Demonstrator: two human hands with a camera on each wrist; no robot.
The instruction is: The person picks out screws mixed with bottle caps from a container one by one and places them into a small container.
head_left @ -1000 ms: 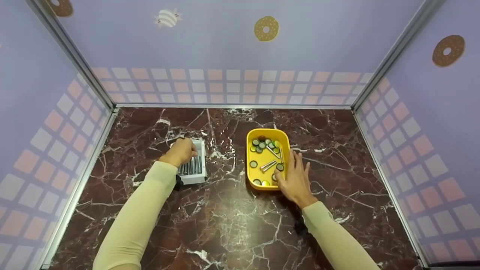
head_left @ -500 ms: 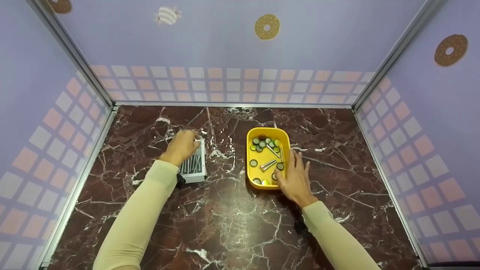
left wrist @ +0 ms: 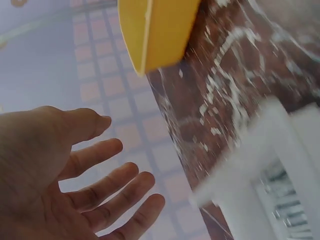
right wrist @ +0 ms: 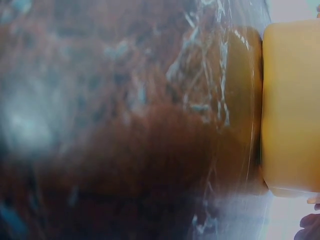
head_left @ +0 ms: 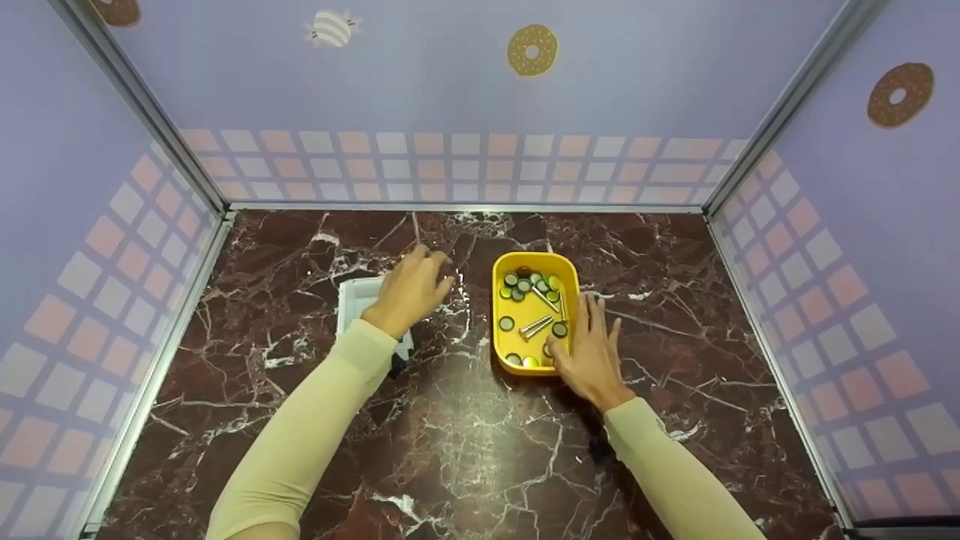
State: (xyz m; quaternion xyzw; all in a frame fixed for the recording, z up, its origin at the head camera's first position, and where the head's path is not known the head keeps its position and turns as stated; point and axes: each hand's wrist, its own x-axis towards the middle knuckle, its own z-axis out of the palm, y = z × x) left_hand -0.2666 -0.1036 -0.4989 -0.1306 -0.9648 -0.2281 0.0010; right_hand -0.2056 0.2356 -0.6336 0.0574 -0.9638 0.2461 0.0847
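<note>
In the head view my left hand (head_left: 411, 291) hangs over the right side of a white box (head_left: 347, 301), covering much of it. The left wrist view shows its fingers loosely spread, with nothing held. Several metal screws (left wrist: 291, 207) lie in the box. My right hand (head_left: 590, 358) grips the right rim of a yellow bin (head_left: 534, 259), thumb over the inner side and fingers along the outside. Inside the bin are metal screws (head_left: 537, 328) and several small round caps (head_left: 506, 323), some green, some grey. The right wrist view shows the bin's outer wall (right wrist: 292, 110).
A dark red marbled tabletop (head_left: 465, 450) carries both containers, with a strip of tabletop between them. Lilac panels with pink and white squares, such as the back wall (head_left: 435, 90), enclose it on three sides along metal edging.
My left hand was over the white box, fingers curled at its screws; it has lifted away to the right and its fingers have loosened. The right hand stays at the bin.
</note>
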